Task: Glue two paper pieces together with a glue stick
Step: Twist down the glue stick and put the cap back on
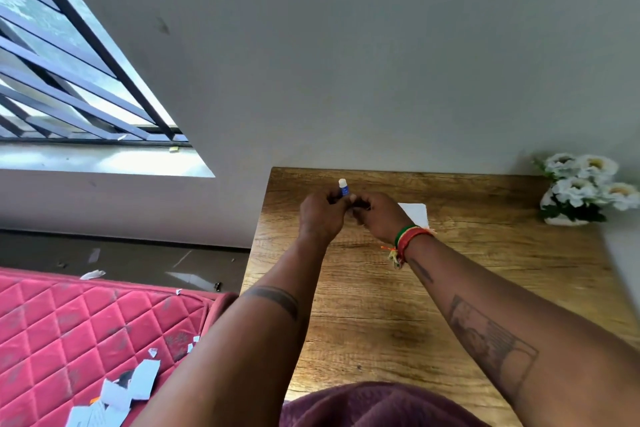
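Nearest the camera, lower left of the frame, there's a red mattress (pixel 86 329) with torn paper scraps (pixel 117 392) scattered on it. Bottom centre to right is the wooden desk (pixel 381 305), with both forearms reaching up the middle of the frame.

Further up, near the centre, the left hand (pixel 320 215) is closed around a glue stick (pixel 343 188), white tip poking up with the cap apparently off. The right hand (pixel 377 215) is bunched right against it, fingers curled on something small and dark. Could be the cap, can't tell for sure.

Just behind the right wrist, a white paper (pixel 415 213) lies flat on the desk. I only see one piece, so the second may be hidden under the hand.

Far right there's a pot of white flowers (pixel 585 184).

My guess at the risks: nothing pins the paper, so dragging glue across could skid or crumple it. An overwound stick could also snap or blob.
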A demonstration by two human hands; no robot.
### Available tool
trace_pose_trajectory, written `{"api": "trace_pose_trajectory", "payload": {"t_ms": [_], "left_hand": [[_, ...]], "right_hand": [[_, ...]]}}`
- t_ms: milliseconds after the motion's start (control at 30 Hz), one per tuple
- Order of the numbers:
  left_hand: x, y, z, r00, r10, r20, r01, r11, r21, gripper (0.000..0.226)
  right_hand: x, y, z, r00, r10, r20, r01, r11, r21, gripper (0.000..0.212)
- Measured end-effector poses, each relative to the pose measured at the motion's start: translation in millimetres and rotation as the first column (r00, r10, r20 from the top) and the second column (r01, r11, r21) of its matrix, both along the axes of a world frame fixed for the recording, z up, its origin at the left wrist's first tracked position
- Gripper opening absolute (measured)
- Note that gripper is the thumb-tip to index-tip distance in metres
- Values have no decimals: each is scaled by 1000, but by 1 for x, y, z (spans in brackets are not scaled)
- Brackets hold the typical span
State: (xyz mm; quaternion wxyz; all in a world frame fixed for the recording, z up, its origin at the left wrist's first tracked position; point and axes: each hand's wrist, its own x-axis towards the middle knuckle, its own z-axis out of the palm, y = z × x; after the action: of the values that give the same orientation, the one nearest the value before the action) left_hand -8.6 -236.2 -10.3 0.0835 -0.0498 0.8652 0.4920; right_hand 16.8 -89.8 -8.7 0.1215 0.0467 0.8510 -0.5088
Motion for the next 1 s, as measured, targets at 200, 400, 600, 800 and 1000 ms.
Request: {"api": "trace_pose_trajectory", "payload": {"t_ms": [200,400,600,800,1000], "left_hand": [[9,9,15,997,-36,-61,33,998,-53,22],[13,15,27,992,-73,-107,67,996,-62,26],[18,22,32,986,-106,-129,99,993,-66,26],[23,23,33,984,-123,-130,113,990,-84,24],[28,21,36,980,-147,-136,134,986,-98,23]], "right_hand": [[19,2,17,995,-83,-57,79,994,-71,15],[31,11,30,994,-111,-23,107,986,-131,26],[39,16,32,985,-164,-58,155,977,-147,14],[47,20,34,991,-129,-32,119,971,-209,15],[49,18,33,990,-138,-28,133,980,-150,13]]}}
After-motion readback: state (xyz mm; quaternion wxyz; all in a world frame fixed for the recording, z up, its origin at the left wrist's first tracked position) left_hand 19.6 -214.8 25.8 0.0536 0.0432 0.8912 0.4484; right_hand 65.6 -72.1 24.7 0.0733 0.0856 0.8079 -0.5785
